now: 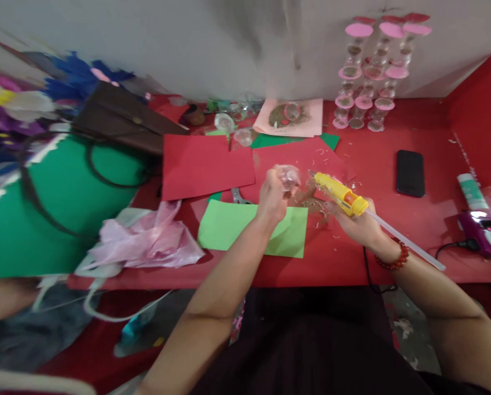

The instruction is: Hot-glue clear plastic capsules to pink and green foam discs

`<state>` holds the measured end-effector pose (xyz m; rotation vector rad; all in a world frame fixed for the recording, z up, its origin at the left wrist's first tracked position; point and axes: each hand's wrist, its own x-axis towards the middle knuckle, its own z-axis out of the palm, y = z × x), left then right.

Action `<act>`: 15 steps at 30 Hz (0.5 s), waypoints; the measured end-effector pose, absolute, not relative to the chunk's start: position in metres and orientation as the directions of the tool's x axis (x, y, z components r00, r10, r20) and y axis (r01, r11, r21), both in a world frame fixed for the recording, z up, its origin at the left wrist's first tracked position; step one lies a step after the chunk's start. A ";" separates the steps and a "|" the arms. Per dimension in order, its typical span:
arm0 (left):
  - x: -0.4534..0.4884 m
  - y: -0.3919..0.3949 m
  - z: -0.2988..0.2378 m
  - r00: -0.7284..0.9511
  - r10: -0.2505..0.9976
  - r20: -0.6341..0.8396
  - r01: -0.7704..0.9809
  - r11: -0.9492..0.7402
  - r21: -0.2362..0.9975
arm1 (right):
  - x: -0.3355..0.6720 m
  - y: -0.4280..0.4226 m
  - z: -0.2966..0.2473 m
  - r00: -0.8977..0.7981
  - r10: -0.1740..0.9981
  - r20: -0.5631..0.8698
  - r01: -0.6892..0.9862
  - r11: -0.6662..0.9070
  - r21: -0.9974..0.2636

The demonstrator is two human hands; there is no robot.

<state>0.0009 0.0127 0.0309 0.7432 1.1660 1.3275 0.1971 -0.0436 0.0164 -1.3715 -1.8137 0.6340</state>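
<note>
My left hand is closed around a small clear plastic piece, cup-like in shape, held over the red table. In my right hand is a yellow hot glue gun, its nozzle pointing left toward the clear piece but apart from it. A long translucent glue stick sticks out of the gun's back end. Beneath my left wrist lies a light green paper sheet. Scissors show partly from under the papers. Wispy scraps are scattered below the gun.
Red card and a pink sheet with brown grains lie ahead. Clear-cup towers with pink discs stand back right. A phone, purple socket block, pink plastic bag and brown bag are around. Another person's arm shows left.
</note>
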 end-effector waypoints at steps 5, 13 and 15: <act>-0.006 0.025 0.022 -0.262 0.938 -0.229 -0.391 0.114 0.913 | 0.228 -0.017 0.026 0.102 0.948 0.302 0.898 0.043 -0.438; 0.000 0.021 0.025 -0.095 0.978 -0.185 -0.535 0.107 0.838 | 0.260 0.016 0.031 0.118 0.992 0.055 0.987 -0.111 -0.113; 0.002 0.020 0.024 -0.002 0.983 -0.184 -0.575 0.149 0.805 | 0.266 0.026 0.030 0.079 0.997 -0.006 0.992 -0.079 -0.100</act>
